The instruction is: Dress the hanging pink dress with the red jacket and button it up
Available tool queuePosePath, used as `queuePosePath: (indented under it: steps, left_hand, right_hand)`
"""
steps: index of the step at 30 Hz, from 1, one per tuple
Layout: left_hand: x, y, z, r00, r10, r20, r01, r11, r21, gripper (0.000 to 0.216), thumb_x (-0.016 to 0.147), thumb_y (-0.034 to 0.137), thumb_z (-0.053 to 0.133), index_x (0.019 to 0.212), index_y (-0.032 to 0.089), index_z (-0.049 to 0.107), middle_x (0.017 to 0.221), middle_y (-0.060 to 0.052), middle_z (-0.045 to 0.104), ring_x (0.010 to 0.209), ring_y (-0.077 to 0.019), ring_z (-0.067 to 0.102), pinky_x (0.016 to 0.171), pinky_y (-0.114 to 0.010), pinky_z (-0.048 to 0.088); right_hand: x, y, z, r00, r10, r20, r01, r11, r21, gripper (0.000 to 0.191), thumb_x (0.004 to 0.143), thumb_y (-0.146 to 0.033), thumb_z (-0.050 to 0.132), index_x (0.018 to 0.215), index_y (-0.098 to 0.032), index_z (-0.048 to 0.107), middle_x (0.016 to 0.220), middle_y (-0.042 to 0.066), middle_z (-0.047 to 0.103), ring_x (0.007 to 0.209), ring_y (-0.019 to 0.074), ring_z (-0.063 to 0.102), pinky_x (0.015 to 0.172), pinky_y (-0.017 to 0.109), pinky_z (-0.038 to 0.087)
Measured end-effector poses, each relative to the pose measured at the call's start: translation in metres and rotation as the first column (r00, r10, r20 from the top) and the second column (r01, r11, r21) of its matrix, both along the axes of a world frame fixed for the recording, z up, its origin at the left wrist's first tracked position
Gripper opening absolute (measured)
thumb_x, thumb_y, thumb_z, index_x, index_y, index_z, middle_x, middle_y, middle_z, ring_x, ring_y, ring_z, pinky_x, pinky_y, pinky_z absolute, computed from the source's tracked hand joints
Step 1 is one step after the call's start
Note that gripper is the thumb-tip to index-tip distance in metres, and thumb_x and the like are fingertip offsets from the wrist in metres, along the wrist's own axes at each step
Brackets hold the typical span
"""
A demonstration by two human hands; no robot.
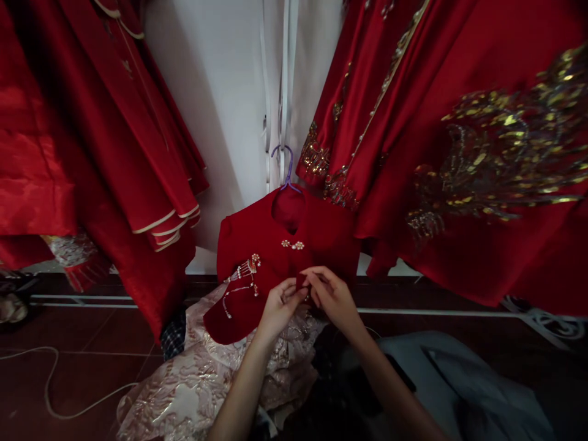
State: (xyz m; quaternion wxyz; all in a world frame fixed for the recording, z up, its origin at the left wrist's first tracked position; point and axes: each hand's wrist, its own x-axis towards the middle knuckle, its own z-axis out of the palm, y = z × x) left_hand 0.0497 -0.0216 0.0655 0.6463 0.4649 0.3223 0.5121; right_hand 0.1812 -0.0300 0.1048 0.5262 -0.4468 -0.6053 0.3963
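Observation:
A small red jacket [257, 245] with pearl clasps and a beaded tassel hangs on a purple hanger [288, 168] against the white wall. Both my hands meet at its front opening, below the top clasp [293, 245]. My left hand [280, 304] pinches the red fabric edge with fingers closed. My right hand [331, 296] pinches the same spot from the right, fingers pressed together. What exactly sits between the fingertips is too small to make out.
Long red gowns [105, 153] hang at the left, and red gowns with gold embroidery [482, 159] hang at the right. A pale pink brocade garment [197, 380] lies on the dark floor below the jacket. A white cord [50, 386] trails at the left.

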Motion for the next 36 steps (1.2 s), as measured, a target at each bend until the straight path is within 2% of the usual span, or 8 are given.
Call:
queuePosePath:
  steps: [3, 7, 10, 14, 20, 26, 31, 36]
  left_hand:
    - [-0.008, 0.002, 0.004, 0.993, 0.104, -0.060, -0.101, 0.993, 0.053, 0.032, 0.069, 0.034, 0.070, 0.092, 0.013, 0.064, 0.090, -0.009, 0.069, 0.081, -0.0171, 0.065, 0.076, -0.028, 0.050]
    - [-0.022, 0.009, 0.009, 0.928, 0.359, -0.097, -0.347, 0.930, 0.123, 0.028, 0.067, 0.030, 0.071, 0.089, 0.014, 0.065, 0.089, -0.007, 0.070, 0.081, -0.0159, 0.065, 0.080, -0.029, 0.050]
    - [-0.031, 0.011, 0.013, 0.932, 0.336, -0.136, -0.322, 0.940, 0.117, 0.028, 0.068, 0.031, 0.070, 0.090, 0.015, 0.067, 0.091, -0.007, 0.070, 0.082, -0.0168, 0.065, 0.080, -0.029, 0.050]
    - [-0.047, 0.016, 0.012, 0.950, 0.252, -0.185, -0.234, 0.965, 0.114, 0.028, 0.070, 0.033, 0.067, 0.091, 0.015, 0.069, 0.095, -0.008, 0.069, 0.084, -0.0180, 0.064, 0.079, -0.031, 0.051]
    - [-0.077, 0.050, -0.001, 0.777, 0.594, -0.209, -0.526, 0.795, 0.301, 0.024, 0.064, 0.022, 0.069, 0.087, 0.017, 0.061, 0.087, -0.005, 0.066, 0.078, -0.0142, 0.061, 0.075, -0.028, 0.050]
    - [-0.079, 0.066, -0.008, 0.837, 0.489, -0.245, -0.411, 0.858, 0.309, 0.032, 0.060, 0.011, 0.066, 0.089, 0.017, 0.055, 0.086, -0.004, 0.062, 0.080, -0.0127, 0.060, 0.076, -0.026, 0.048]
    - [-0.075, 0.070, -0.014, 0.769, 0.545, -0.334, -0.406, 0.820, 0.404, 0.028, 0.065, 0.012, 0.063, 0.091, 0.019, 0.059, 0.087, -0.003, 0.063, 0.074, -0.0124, 0.060, 0.076, -0.027, 0.047]
    - [-0.071, 0.076, -0.017, 0.743, 0.558, -0.368, -0.388, 0.808, 0.443, 0.026, 0.066, 0.012, 0.062, 0.090, 0.019, 0.063, 0.085, -0.004, 0.065, 0.074, -0.0144, 0.061, 0.077, -0.030, 0.048]
  right_hand:
    - [0.005, 0.007, -0.009, 0.985, -0.172, 0.030, 0.169, 0.982, 0.084, 0.027, 0.084, -0.043, 0.050, 0.093, -0.020, 0.060, 0.077, 0.004, 0.061, 0.062, 0.0130, 0.058, 0.052, 0.023, 0.048]
    - [-0.004, 0.009, -0.023, 0.982, -0.070, 0.172, 0.058, 0.995, 0.077, 0.028, 0.079, -0.039, 0.058, 0.099, -0.020, 0.058, 0.089, 0.007, 0.063, 0.075, 0.0164, 0.060, 0.059, 0.027, 0.051]
    - [-0.020, 0.012, -0.029, 0.981, -0.038, 0.189, 0.023, 0.996, 0.080, 0.032, 0.077, -0.036, 0.061, 0.103, -0.019, 0.054, 0.095, 0.008, 0.062, 0.078, 0.0164, 0.061, 0.063, 0.029, 0.053]
    - [-0.031, 0.025, -0.030, 0.985, -0.021, 0.173, 0.009, 0.997, 0.073, 0.022, 0.076, -0.033, 0.061, 0.091, -0.019, 0.055, 0.083, 0.005, 0.064, 0.074, 0.0155, 0.062, 0.068, 0.031, 0.054]
    - [-0.033, 0.042, -0.012, 0.990, -0.020, 0.139, 0.006, 0.995, 0.097, 0.023, 0.072, -0.035, 0.065, 0.087, -0.019, 0.057, 0.078, 0.004, 0.065, 0.074, 0.0164, 0.063, 0.067, 0.031, 0.053]
    - [-0.050, 0.048, 0.015, 0.965, 0.245, -0.093, -0.243, 0.969, 0.030, 0.033, 0.069, -0.035, 0.068, 0.092, -0.022, 0.048, 0.080, 0.001, 0.061, 0.070, 0.0127, 0.062, 0.067, 0.027, 0.054]
    - [-0.060, 0.076, -0.001, 0.997, 0.042, 0.059, -0.050, 0.988, 0.145, 0.026, 0.071, -0.032, 0.065, 0.089, -0.020, 0.050, 0.079, 0.002, 0.060, 0.073, 0.0135, 0.060, 0.066, 0.026, 0.052]
    - [-0.059, 0.089, -0.019, 0.978, 0.002, 0.210, -0.052, 0.971, 0.231, 0.018, 0.076, -0.028, 0.059, 0.091, -0.020, 0.052, 0.082, 0.003, 0.061, 0.073, 0.0131, 0.060, 0.066, 0.027, 0.051]
